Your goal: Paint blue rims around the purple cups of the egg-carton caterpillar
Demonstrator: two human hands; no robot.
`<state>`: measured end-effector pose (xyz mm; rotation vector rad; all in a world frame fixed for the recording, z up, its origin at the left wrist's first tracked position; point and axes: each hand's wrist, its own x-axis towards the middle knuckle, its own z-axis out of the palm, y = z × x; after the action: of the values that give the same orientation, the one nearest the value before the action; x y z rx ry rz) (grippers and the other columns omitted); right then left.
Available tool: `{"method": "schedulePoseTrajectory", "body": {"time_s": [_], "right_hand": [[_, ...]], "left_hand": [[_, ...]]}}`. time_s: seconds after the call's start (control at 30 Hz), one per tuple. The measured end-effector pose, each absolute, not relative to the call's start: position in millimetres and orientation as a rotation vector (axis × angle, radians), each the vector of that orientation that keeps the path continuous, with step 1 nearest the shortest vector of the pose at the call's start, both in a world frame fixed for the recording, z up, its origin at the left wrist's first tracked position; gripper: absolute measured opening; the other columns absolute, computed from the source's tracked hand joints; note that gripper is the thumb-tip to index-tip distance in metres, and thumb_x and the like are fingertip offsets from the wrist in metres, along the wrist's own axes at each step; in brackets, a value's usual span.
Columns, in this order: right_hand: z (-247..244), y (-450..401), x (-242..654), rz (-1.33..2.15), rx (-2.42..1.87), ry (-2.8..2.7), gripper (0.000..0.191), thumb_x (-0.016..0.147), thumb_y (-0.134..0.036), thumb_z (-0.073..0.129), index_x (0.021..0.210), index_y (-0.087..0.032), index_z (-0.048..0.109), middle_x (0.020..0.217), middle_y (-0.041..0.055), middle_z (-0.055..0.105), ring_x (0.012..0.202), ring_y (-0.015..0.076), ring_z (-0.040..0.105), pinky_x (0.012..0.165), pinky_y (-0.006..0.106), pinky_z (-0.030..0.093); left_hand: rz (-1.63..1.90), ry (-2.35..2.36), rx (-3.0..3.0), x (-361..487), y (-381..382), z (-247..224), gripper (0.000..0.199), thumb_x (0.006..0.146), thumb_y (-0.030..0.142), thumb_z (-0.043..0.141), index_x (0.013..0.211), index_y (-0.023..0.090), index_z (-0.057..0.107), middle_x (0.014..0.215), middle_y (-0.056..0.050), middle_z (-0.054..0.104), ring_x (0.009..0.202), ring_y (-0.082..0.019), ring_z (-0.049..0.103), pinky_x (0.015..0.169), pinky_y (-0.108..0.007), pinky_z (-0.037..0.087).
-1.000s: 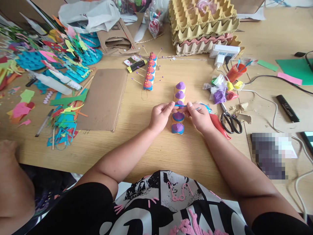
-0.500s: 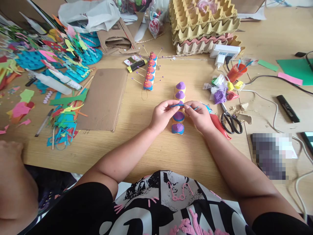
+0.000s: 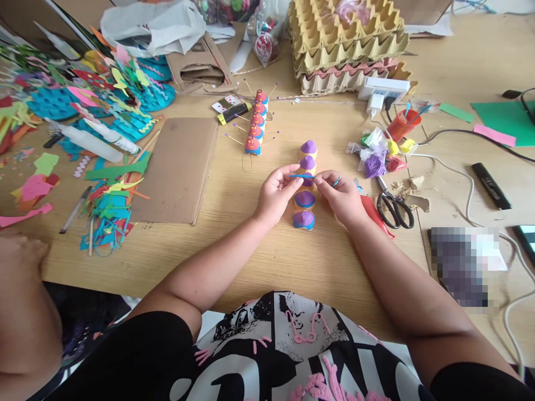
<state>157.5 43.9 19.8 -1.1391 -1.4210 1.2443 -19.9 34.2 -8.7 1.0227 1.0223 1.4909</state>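
A pale wooden table [image 3: 267, 267] is filling most of the view, its grain running crosswise, while soft daylight-like brightness is washing its far right and a whitish strip [image 3: 518, 5] is showing beyond.

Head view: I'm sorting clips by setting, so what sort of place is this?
Probably a craft workroom, though it could be a classroom: coloured paper scraps, black-handled scissors and a purple-topped row of cups lie on the table.

Blue strip [image 3: 303, 176] pinched in R hand [image 3: 340, 196], L hand [image 3: 276, 194] at its end, purp-topped row [image 3: 305, 199] under strip
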Motion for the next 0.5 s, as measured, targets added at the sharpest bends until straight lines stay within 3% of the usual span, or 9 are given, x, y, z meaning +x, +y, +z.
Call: {"method": "schedulePoseTrajectory", "body": {"time_s": [0.1,0.33,0.5], "right_hand": [[18.5,44.5,158.1,1.264,-1.149,-1.399,0.061,0.075,-0.080,0.083,0.086,-0.021,0.074,0.069,-0.0030,0.062,0.065,0.0117,0.047,0.064,0.029,0.039],[16.2,48.3,159.1,1.389,-1.044,-1.347,0.054,0.071,-0.072,0.091,0.089,-0.023,0.074,0.077,-0.0007,0.071,0.073,0.0154,0.062,0.073,0.030,0.053],[14.1,49.6,161.8,1.332,-1.081,-1.349,0.048,0.080,-0.070,0.086,0.083,-0.023,0.076,0.069,-0.0020,0.064,0.069,0.0140,0.057,0.069,0.029,0.048]], "left_hand": [[1.500,1.019,0.988,-19.8,34.9,-8.2,0.039,0.079,0.044,0.093,0.109,0.023,0.079,0.099,-0.004,0.081,0.096,-0.017,0.076,0.090,-0.031,0.059],[1.486,1.090,0.945,-21.4,35.1,-8.7,0.027,0.087,0.042,0.085,0.106,0.023,0.081,0.102,-0.005,0.083,0.089,-0.015,0.073,0.084,-0.030,0.056],[1.515,1.073,0.945,-21.5,35.9,-9.7,0.024,0.085,0.040,0.087,0.102,0.023,0.083,0.098,-0.003,0.082,0.088,-0.013,0.072,0.080,-0.026,0.056]]}}
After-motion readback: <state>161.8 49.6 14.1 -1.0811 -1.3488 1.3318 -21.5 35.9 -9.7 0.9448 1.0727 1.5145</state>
